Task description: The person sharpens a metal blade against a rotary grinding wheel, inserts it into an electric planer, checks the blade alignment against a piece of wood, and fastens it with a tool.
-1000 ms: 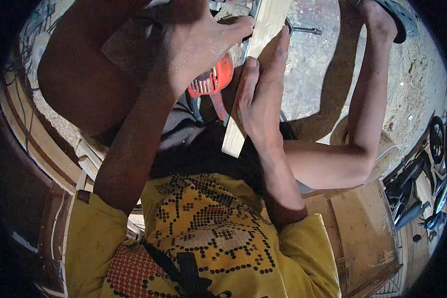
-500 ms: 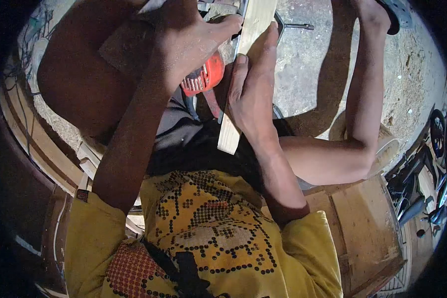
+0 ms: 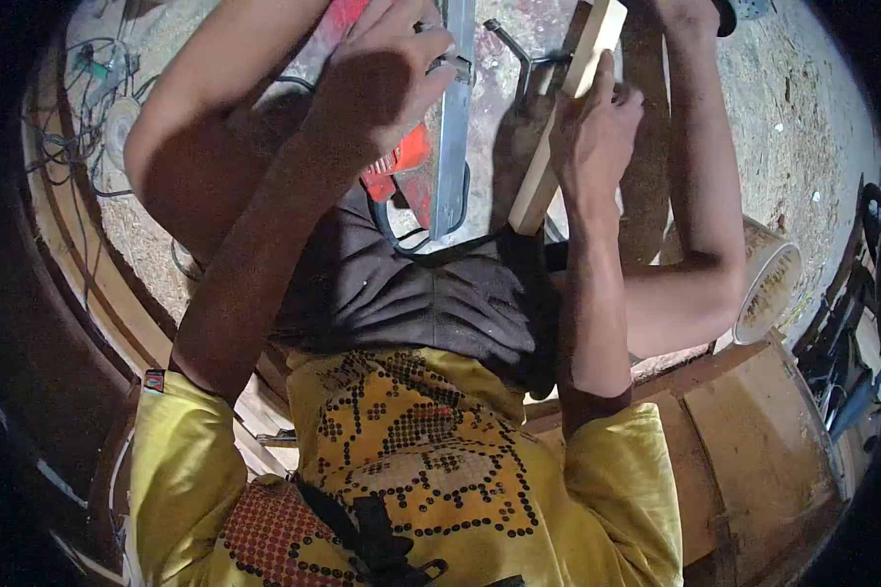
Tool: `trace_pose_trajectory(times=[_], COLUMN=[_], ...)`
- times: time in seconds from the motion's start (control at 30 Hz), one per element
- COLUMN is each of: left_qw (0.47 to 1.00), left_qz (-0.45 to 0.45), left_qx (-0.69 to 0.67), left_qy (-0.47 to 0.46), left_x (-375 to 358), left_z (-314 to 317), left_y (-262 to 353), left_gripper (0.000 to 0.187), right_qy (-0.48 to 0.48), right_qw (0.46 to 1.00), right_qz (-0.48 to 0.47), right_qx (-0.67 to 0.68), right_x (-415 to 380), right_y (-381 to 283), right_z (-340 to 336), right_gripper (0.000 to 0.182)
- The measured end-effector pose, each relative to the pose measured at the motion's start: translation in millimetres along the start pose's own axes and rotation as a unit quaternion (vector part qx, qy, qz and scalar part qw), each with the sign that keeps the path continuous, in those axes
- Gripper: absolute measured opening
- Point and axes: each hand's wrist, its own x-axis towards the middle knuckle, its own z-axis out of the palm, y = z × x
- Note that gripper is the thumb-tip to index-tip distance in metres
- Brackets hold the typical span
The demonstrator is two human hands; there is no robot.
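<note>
A red power tool [image 3: 398, 161] with vent slots and a long grey metal bar [image 3: 450, 147] lies between the bent legs. Over its upper part is my left hand [image 3: 382, 83], with thumb and fingers curled at a small dark fitting on the bar's left edge; the palm hides much of the tool. My right hand [image 3: 597, 147] is wrapped round a pale, narrow strip of wood [image 3: 548, 161]. The strip slants from the lap up to the right, apart from the metal bar. A bent dark metal handle [image 3: 524, 64] shows between the bar and the strip.
Tangled cables [image 3: 83, 117] lie at the far left beside curved wooden boards [image 3: 78, 235]. A round pale container [image 3: 768, 289] stands beyond the right knee, near a wooden panel [image 3: 754, 440]. Several tools [image 3: 857, 391] are heaped at the right edge. Sawdust covers the floor [image 3: 783, 127].
My right hand has carried the wood strip rightward, off the metal bar, which is now exposed. My left hand has left the strip and now curls at the bar's edge.
</note>
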Motion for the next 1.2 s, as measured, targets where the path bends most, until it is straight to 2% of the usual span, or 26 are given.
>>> trace_pose_trajectory(times=[0.03, 0.07, 0.1, 0.17, 0.2, 0.27, 0.33, 0.4, 0.47, 0.6, 0.77, 1.03, 1.1, 1.2], left_qw=[1.000, 1.000, 1.000, 0.999, 0.998, 0.998, 0.998, 0.988, 0.986, 0.985, 0.986, 0.990, 0.994, 0.993], left_qz=[0.006, 0.006, 0.007, 0.018, 0.021, 0.019, 0.007, 0.067, 0.078, 0.099, 0.100, 0.094, 0.083, 0.083], left_qx=[0.006, 0.016, 0.026, 0.036, 0.042, 0.053, 0.065, 0.120, 0.130, 0.125, 0.122, 0.085, 0.065, 0.066], left_qy=[-0.001, 0.003, 0.004, 0.015, 0.032, 0.028, 0.022, 0.077, 0.074, 0.068, 0.058, 0.066, 0.035, 0.053], left_x=[-0.9, -1.2, -1.3, -1.7, -0.9, 0.1, -1.9, 2.2, 2.7, 5.9, 7.4, 8.7, 9.2, 8.1], left_z=[0.9, 2.2, 2.7, 1.2, 0.8, 0.5, 2.4, 6.0, 6.6, 7.6, 6.7, 8.2, 6.8, 7.4], left_y=[0.2, -0.3, 0.0, 4.8, 7.2, 13.4, 14.9, 12.0, 10.4, 8.7, 10.8, 10.4, 9.4, 10.9], left_gripper=[0.023, 0.024, 0.025, 0.025, 0.025, 0.024, 0.024, 0.011, 0.010, 0.007, 0.006, 0.007, 0.007, 0.006], right_qy=[0.106, 0.095, 0.102, -0.118, -0.111, -0.098, -0.086, -0.073, -0.112, -0.110, -0.023, -0.039, -0.051, -0.045], right_qw=[0.989, 0.989, 0.989, 0.954, 0.955, 0.946, 0.946, 0.945, 0.945, 0.935, 0.927, 0.923, 0.922, 0.923], right_qz=[-0.094, -0.053, -0.049, -0.186, -0.182, -0.266, -0.269, -0.272, -0.273, -0.288, -0.320, -0.329, -0.329, -0.327], right_qx=[-0.038, 0.095, 0.100, 0.203, 0.206, 0.156, 0.161, 0.165, 0.138, 0.173, 0.197, 0.199, 0.196, 0.198], right_x=[1.5, 10.7, 15.4, 19.0, 20.8, 24.8, 25.0, 26.9, 27.9, 29.8, 23.1, 22.9, 22.7, 22.1], right_y=[4.3, 7.1, 2.1, -15.0, -15.2, -12.7, -13.8, -16.8, -19.6, -18.8, -17.9, -19.1, -18.4, -17.9], right_z=[3.9, 14.9, 17.4, 18.7, 25.7, 42.7, 48.4, 48.8, 43.7, 47.2, 58.1, 56.2, 56.0, 58.2], right_gripper=[0.052, 0.035, 0.035, 0.027, 0.027, 0.029, 0.028, 0.027, 0.027, 0.024, 0.021, 0.018, 0.019, 0.019])
